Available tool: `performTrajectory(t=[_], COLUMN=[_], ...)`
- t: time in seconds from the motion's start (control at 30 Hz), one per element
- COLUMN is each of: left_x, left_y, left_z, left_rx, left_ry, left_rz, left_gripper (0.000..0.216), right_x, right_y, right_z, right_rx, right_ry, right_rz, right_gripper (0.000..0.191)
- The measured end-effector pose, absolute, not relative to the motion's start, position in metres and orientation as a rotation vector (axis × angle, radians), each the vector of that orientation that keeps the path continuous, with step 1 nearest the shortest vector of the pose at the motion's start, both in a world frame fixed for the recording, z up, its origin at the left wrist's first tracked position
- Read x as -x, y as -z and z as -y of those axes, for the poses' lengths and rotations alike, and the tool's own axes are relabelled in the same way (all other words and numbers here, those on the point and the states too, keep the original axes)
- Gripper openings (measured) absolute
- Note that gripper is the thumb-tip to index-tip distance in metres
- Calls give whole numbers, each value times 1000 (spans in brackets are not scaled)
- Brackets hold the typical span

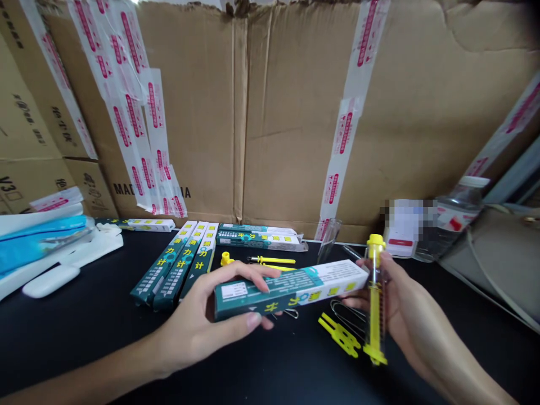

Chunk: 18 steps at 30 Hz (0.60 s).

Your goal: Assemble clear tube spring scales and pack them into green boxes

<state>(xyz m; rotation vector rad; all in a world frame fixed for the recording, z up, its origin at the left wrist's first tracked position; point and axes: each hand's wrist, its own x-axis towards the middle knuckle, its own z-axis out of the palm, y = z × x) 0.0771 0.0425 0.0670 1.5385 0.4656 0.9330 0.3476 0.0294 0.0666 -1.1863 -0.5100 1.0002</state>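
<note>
My left hand [198, 323] grips a long green and white box [291, 288], held level above the black table [84, 326]. My right hand [405, 315] holds a clear tube with a yellow cap and yellow inner scale [374, 298] upright, right at the box's white end. Under the hands lie a yellow plastic strip [341, 336] and a bent wire hook [346, 315].
Three matching boxes [177, 264] lie side by side at centre left, and more boxes [259, 236] rest along the cardboard wall [270, 112]. Yellow rods [270, 260], an empty clear tube [328, 241], a water bottle [451, 216] and white packaging [54, 253] are nearby.
</note>
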Motion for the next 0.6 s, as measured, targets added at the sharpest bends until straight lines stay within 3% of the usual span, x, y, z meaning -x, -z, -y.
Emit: performTrajectory(t=[0.2, 0.43, 0.6], left_x=[-35, -12, -26], left_y=[-60, -64, -63], left_z=[-58, -62, -38], left_rx=[-2319, -2925, -2930], left_ry=[-918, -851, -662], left_rz=[-1060, -1026, -1042], left_gripper=[50, 48, 69], right_x=[-334, -322, -318], right_y=[-63, -55, -45], right_z=[-23, -10, -1], right_rx=[1042, 972, 872], right_ry=[-1084, -1314, -1561], right_rz=[599, 703, 747], right_gripper=[20, 36, 37])
